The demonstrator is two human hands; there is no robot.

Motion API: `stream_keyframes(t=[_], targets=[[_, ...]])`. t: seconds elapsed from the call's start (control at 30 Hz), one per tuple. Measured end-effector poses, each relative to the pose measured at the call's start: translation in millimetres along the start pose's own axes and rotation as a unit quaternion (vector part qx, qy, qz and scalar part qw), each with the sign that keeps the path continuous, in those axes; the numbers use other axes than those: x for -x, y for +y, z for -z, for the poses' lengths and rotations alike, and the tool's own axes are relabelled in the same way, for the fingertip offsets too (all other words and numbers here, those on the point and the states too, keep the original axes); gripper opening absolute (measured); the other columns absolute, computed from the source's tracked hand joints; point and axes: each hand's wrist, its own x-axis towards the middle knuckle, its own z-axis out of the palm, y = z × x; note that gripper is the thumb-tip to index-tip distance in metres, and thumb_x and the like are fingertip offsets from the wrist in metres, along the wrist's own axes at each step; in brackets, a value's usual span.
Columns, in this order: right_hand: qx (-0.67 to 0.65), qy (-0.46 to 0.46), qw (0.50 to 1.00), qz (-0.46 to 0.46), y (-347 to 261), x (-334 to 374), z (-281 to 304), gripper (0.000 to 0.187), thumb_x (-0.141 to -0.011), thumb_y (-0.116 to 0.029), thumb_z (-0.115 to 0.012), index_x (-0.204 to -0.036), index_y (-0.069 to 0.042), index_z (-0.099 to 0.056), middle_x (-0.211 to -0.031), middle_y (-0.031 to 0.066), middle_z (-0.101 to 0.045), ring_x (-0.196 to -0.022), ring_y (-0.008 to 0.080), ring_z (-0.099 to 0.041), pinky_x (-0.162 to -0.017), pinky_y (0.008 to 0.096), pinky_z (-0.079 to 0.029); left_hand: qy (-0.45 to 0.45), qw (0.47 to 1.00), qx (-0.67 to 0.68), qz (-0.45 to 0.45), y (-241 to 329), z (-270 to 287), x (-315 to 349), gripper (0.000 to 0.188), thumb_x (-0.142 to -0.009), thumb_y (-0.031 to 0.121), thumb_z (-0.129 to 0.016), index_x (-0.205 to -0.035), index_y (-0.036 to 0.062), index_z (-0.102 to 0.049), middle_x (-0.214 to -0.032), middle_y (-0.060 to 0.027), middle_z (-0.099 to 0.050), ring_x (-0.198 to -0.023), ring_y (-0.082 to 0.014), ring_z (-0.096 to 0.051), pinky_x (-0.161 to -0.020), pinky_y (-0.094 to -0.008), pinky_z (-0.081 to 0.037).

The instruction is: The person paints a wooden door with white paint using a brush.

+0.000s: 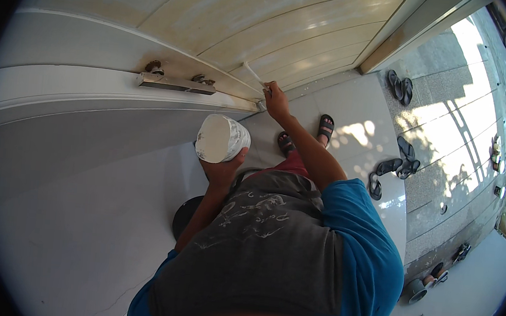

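My left hand is wrapped round a white paint tub, its outside smeared and its round mouth tilted into view. Pale paint seems to fill it, though how deep I cannot tell. My right hand is stretched out to the panelled door, fingers closed on the handle of a slim paintbrush. White covers the brush's head, which lies at or very near the door's surface, close to its lower edge. Patchy cream and tan colour shows over the door panels.
A metal door closer is fixed along the white frame on the left. Sandals and more slippers lie on the tiles to my right. A dark round object is beside my left arm. A grey bucket stands at the lower right.
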Motion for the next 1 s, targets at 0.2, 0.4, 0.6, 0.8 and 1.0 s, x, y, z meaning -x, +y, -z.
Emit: stream_keyframes(t=[0.2, 0.4, 0.6, 0.8, 1.0], targets=[[0.026, 0.306, 0.940, -0.150, 42.1, -45.3, 55.7, 0.017, -0.094, -0.012, -0.061, -0.108, -0.004, -0.055, -0.076, 0.0178, -0.061, -0.069, 0.0347, -0.060, -0.063, 0.0445, -0.046, -0.033, 0.999, 0.019, -0.011, 3.7, -7.5, -3.2, 0.079, -0.064, 0.006, -0.088, -0.132, -0.0006, -0.048, -0.122, -0.0129, -0.060, -0.109, -0.0237, -0.062, -0.095, -0.0385, -0.052], [-0.025, 0.094, 0.958, -0.270, 79.0, -65.1, 107.6, 0.019, -0.094, -0.012, -0.060, -0.109, -0.004, -0.053, -0.086, 0.0181, -0.064, -0.082, 0.0319, -0.066, -0.070, 0.0431, -0.050, -0.034, 0.999, -0.017, -0.017, -3.4, -11.9, -3.2, 0.081, -0.064, 0.008, -0.089, -0.133, -0.0004, -0.047, -0.123, -0.0125, -0.059, -0.111, -0.0233, -0.061, -0.097, -0.0380, -0.051], [0.171, 0.114, 0.940, -0.271, 142.1, -73.7, 146.9, 0.020, -0.092, -0.011, -0.060, -0.111, -0.011, -0.054, -0.096, 0.0211, -0.069, -0.093, 0.0413, -0.066, -0.075, 0.0498, -0.051, -0.047, 0.999, 0.012, 0.007, 4.9, -34.3, -7.0, 0.081, -0.063, 0.013, -0.091, -0.132, -0.0004, -0.049, -0.123, -0.0118, -0.060, -0.111, -0.0229, -0.061, -0.098, -0.0375, -0.049], [0.193, -0.134, 0.953, -0.192, 164.3, -76.3, 157.4, 0.021, -0.093, -0.012, -0.060, -0.113, -0.012, -0.054, -0.099, 0.0201, -0.068, -0.096, 0.0406, -0.064, -0.077, 0.0507, -0.050, -0.056, 0.998, -0.020, 0.006, 1.7, -57.8, -13.0, 0.082, -0.063, 0.013, -0.091, -0.132, -0.0008, -0.049, -0.123, -0.0118, -0.061, -0.111, -0.0220, -0.061, -0.098, -0.0369, -0.049], [0.165, 0.080, 0.938, -0.294, 164.0, -92.3, 178.0, 0.019, -0.094, -0.013, -0.058, -0.113, -0.012, -0.054, -0.102, 0.0194, -0.067, -0.098, 0.0410, -0.064, -0.078, 0.0515, -0.049, -0.051, 0.999, 0.001, 0.016, 16.3, -96.5, -27.2, 0.083, -0.063, 0.012, -0.091, -0.133, -0.0013, -0.049, -0.123, -0.0118, -0.060, -0.111, -0.0220, -0.061, -0.098, -0.0369, -0.049]])
